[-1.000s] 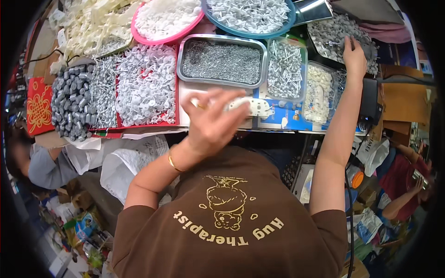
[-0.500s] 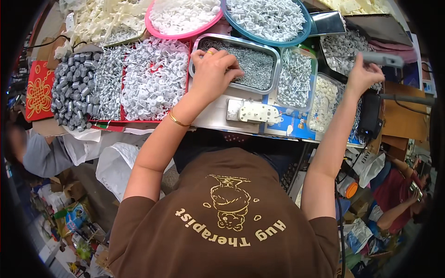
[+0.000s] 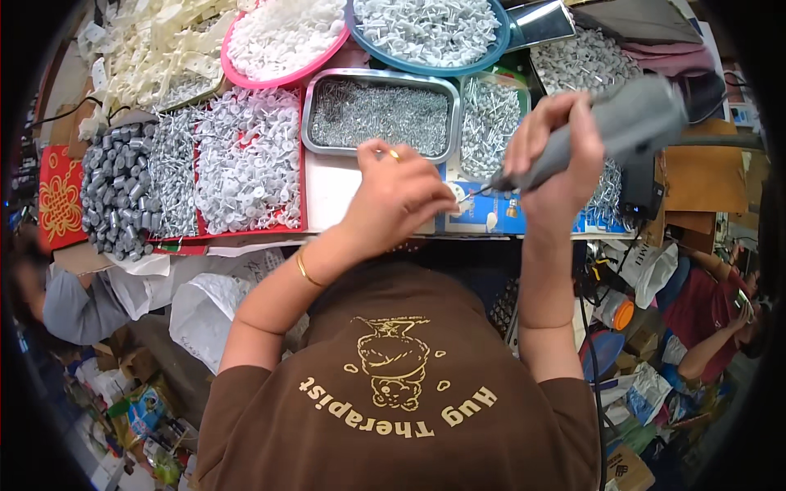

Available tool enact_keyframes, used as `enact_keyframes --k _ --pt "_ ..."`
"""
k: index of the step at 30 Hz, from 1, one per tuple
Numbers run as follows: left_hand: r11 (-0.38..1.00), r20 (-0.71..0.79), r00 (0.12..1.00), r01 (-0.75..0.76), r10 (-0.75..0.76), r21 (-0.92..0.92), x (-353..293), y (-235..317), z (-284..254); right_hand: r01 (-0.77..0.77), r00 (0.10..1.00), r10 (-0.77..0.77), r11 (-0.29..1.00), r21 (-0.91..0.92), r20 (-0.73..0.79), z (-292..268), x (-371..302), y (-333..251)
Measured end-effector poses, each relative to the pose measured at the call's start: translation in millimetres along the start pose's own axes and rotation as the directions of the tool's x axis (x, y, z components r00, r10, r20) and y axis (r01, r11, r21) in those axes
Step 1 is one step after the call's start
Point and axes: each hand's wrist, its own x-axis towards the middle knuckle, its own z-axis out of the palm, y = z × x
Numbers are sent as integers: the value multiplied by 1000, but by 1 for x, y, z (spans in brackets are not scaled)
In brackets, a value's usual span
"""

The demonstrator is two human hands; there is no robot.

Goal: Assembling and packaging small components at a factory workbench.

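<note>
My right hand [image 3: 565, 151] is wrapped round a grey electric screwdriver [image 3: 634, 116]. The tool lies tilted, its thin bit pointing left toward the fingertips of my left hand [image 3: 401, 195]. Those fingers are closed in a pinch in front of the metal tray, at the table's near edge; whatever they hold is hidden. A bit of a whitish plastic part [image 3: 455, 193] shows at the fingertips, right by the bit. Just beyond my left hand stands the metal tray [image 3: 308, 123], full of tiny screws [image 3: 381, 114].
Grey cylinders [image 3: 119, 188], metal pins and white-headed pieces [image 3: 246, 155] are heaped to the left. A pink basin [image 3: 237, 75] and a blue basin [image 3: 442, 67] stand behind. A clear tub of screws [image 3: 487, 123] sits right of the tray. Other people are at both sides.
My right hand has brought the screwdriver from the far right in to the middle. My left hand has left the screw tray and come down to the near edge, over the whitish part.
</note>
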Motion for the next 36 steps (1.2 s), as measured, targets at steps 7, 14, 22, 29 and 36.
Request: enact_keyframes --k 7,14,22,29,36 --pt "998 -26 999 -21 22 54 -4 6 11 169 961 -166 986 8 221 10 -26 6" --pt "999 38 999 -15 13 46 -3 8 13 175 966 -140 973 -150 219 15 -31 2" --pt "997 103 995 24 -16 -80 -7 -1 21 259 947 -163 897 -359 275 6 -34 14" --pt "992 188 981 73 -53 -99 -5 -1 18 170 941 -104 968 -183 323 4 -36 13" --pt "988 186 979 105 -84 -109 -5 0 19 177 961 -146 977 -116 235 7 -18 23"
